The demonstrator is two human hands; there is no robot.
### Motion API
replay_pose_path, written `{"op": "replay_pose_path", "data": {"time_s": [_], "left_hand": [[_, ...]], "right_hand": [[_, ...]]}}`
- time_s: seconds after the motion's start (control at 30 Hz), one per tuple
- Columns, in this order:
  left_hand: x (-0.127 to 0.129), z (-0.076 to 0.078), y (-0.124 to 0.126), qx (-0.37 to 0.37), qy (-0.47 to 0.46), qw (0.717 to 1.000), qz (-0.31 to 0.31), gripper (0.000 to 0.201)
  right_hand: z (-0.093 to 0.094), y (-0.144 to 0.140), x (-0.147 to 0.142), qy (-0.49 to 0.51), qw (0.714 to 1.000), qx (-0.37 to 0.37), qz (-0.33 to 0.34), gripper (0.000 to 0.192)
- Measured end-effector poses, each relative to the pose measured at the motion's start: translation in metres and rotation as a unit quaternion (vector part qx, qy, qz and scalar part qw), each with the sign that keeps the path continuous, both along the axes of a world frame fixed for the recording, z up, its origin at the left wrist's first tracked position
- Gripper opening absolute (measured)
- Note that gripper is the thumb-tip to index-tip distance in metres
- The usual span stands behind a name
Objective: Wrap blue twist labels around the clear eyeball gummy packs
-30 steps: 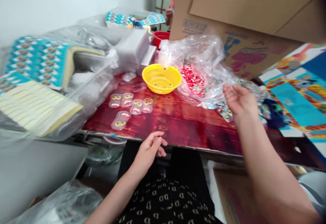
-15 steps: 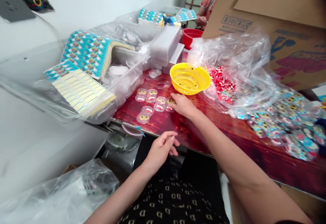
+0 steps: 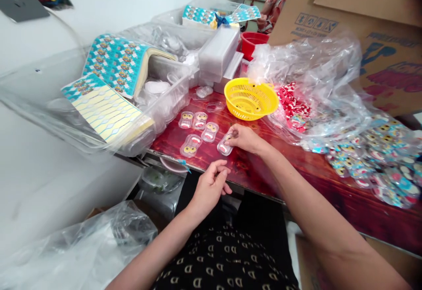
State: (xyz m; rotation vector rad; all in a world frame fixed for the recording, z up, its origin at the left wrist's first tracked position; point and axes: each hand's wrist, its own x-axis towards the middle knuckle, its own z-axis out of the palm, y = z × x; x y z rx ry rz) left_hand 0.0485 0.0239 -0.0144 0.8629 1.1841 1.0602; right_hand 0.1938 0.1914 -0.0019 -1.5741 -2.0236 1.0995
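Observation:
My right hand (image 3: 243, 137) pinches a small clear blister case (image 3: 225, 145) with yellow and red pieces inside, just above the red table (image 3: 263, 167). Several more such cases (image 3: 195, 128) lie in a loose group to its left. My left hand (image 3: 211, 187) hovers at the table's near edge, fingers loosely curled, holding nothing. A yellow plastic basket (image 3: 251, 98) stands just behind my right hand.
Clear plastic bags (image 3: 310, 83) with red-white and colourful packets spread over the right of the table. Stacks of teal printed cards (image 3: 112, 65) and clear trays (image 3: 219, 52) fill the left. A big cardboard box (image 3: 362, 21) stands behind, a red bowl (image 3: 252, 41) beside it.
My right hand came from the bags at the right to the group of cases, then lifted one and drew it toward me. The view swung left.

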Motion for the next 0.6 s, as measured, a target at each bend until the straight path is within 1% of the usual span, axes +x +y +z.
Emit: {"op": "replay_pose_path", "data": {"time_s": [0.07, 0.13, 0.2, 0.23, 0.3, 0.37, 0.4, 0.43, 0.47, 0.53, 0.6], "left_hand": [[0.001, -0.002, -0.001, 0.013, 0.017, 1.000, 0.017, 0.040], [0.000, -0.002, -0.002, 0.030, 0.042, 0.998, 0.043, 0.045], [-0.002, 0.001, -0.001, 0.050, 0.083, 0.993, 0.066, 0.048], [-0.003, 0.004, 0.000, 0.059, 0.105, 0.991, 0.065, 0.048], [-0.003, 0.010, 0.001, 0.064, 0.121, 0.990, 0.020, 0.039], [-0.001, 0.015, 0.002, 0.041, 0.066, 0.996, -0.046, 0.032], [0.001, 0.016, 0.002, 0.025, 0.026, 0.997, -0.065, 0.032], [0.003, 0.016, 0.001, 0.013, -0.008, 0.998, -0.068, 0.032], [0.005, 0.016, -0.001, 0.008, -0.029, 0.998, -0.059, 0.033], [0.009, 0.013, -0.005, 0.011, -0.037, 0.999, -0.033, 0.032], [0.010, 0.011, -0.010, 0.016, -0.037, 0.999, -0.018, 0.031]], "right_hand": [[0.003, -0.015, 0.009, 0.093, 0.994, -0.049, -0.013, 0.033], [0.010, -0.034, 0.019, 0.186, 0.978, -0.098, -0.011, 0.039], [0.018, -0.054, 0.028, 0.249, 0.958, -0.140, 0.008, 0.044], [0.022, -0.063, 0.032, 0.265, 0.952, -0.154, 0.019, 0.046], [0.028, -0.082, 0.037, 0.277, 0.944, -0.175, 0.038, 0.047], [0.031, -0.097, 0.039, 0.290, 0.936, -0.195, 0.040, 0.046], [0.031, -0.103, 0.040, 0.302, 0.931, -0.204, 0.032, 0.044], [0.030, -0.109, 0.041, 0.315, 0.925, -0.212, 0.021, 0.042], [0.029, -0.114, 0.042, 0.328, 0.919, -0.218, 0.009, 0.040], [0.025, -0.123, 0.043, 0.343, 0.912, -0.223, -0.013, 0.036], [0.020, -0.130, 0.043, 0.341, 0.912, -0.223, -0.040, 0.035]]}}
